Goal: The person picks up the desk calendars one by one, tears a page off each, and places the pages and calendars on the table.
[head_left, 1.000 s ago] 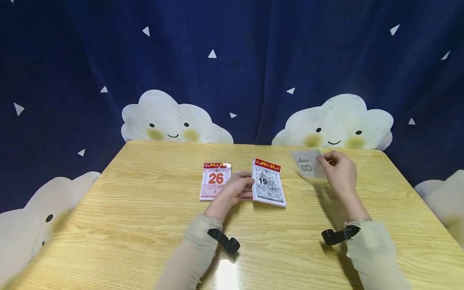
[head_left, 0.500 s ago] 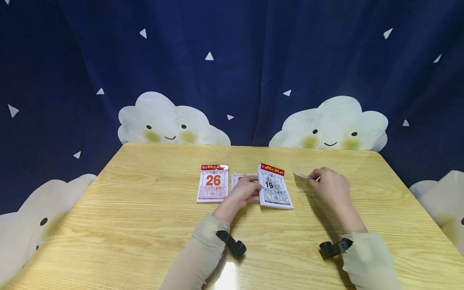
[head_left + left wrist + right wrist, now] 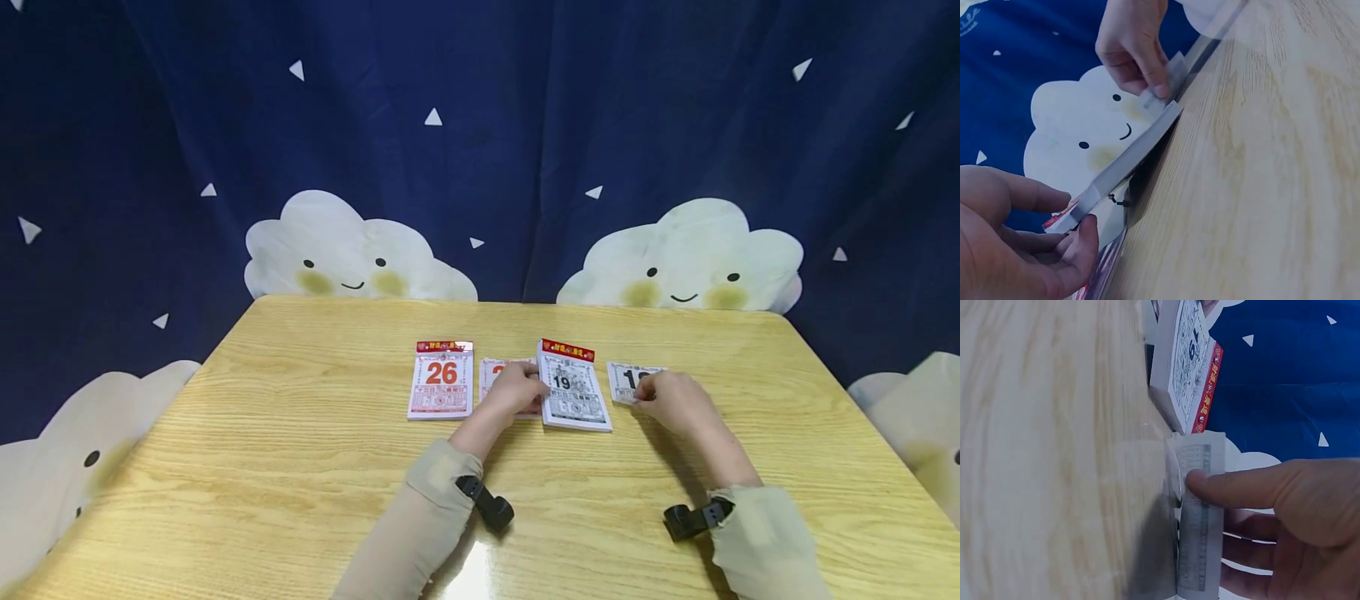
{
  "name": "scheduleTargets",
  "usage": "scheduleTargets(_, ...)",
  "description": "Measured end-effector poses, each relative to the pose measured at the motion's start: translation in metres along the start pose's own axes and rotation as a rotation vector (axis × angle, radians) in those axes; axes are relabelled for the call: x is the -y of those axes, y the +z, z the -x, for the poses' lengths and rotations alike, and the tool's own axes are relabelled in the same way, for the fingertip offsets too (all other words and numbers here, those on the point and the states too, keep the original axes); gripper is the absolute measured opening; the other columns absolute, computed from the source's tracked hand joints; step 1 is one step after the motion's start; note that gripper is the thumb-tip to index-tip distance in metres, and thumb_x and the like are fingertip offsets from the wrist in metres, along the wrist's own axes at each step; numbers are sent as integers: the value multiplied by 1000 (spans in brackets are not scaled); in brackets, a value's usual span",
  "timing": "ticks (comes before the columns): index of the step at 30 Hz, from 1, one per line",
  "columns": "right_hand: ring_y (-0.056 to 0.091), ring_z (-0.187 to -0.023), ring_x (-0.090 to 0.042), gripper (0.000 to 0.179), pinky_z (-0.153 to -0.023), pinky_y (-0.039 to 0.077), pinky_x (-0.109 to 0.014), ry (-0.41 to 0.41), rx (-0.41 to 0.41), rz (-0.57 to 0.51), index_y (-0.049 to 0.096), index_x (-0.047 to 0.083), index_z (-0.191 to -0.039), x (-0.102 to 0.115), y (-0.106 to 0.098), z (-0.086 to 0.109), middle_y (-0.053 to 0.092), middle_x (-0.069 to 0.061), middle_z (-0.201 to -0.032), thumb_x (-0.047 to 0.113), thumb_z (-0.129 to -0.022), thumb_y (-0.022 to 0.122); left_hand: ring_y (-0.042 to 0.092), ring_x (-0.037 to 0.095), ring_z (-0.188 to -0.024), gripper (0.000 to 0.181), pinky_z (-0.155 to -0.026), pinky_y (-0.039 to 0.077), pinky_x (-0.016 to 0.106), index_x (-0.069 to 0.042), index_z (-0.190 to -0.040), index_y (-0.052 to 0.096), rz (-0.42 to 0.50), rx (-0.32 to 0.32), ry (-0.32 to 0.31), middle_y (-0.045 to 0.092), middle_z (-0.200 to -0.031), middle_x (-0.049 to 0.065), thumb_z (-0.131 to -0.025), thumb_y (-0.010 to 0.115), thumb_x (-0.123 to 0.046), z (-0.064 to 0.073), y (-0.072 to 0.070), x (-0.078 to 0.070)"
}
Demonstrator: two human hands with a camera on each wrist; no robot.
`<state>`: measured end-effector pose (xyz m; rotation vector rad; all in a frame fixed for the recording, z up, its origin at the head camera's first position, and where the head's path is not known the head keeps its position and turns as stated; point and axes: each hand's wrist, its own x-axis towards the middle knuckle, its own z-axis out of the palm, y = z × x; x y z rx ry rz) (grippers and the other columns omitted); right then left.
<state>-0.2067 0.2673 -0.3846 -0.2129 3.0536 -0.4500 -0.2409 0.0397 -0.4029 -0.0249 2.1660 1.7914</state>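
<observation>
My left hand pinches the left edge of a thick tear-off calendar showing a black 19 under a red header. In the left wrist view this calendar is tilted, its left side raised between thumb and fingers. To its right, my right hand holds a loose calendar sheet with a black number partly covered by the fingers. Seen from the right wrist, the thumb lies across the thin sheet, which is bent up close over the table. A red-printed calendar sheet lies partly hidden beneath my left hand.
Another tear-off calendar, with a red 26 and a red header, lies flat left of my left hand. All of it is on a light wooden table. A dark blue curtain with clouds hangs behind the table's far edge.
My right hand has brought the loose sheet down and left, turning its printed face up beside the calendar. My left hand and the 19 calendar have shifted slightly right.
</observation>
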Motion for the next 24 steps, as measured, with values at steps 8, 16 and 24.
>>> scheduleTargets(8,52,-66,-19,1,-61,44,-37,-46,31,-21,67,8,-74,-5,1,1,65,-6,-75,7,-74,67,62,20,-74,51,-70,55,30,7,-127,46,-4,72,29,59,-107,17,-78,59,1,1,-1,-2)
scheduleTargets(16,59,-81,-32,35,-74,48,-47,-83,73,7,70,12,-77,-5,-2,1,66,-14,-85,-12,-62,48,64,26,-89,48,-76,54,31,5,-128,46,-32,117,-16,59,-115,19,-83,58,-6,8,-2,-6)
scheduleTargets(24,59,-84,-33,31,-72,48,-46,-81,118,71,69,12,-78,0,-15,-7,65,-17,-91,-9,-70,48,62,22,-82,41,-67,51,24,2,-124,53,-181,113,46,58,-117,14,-85,57,-11,7,-8,-12)
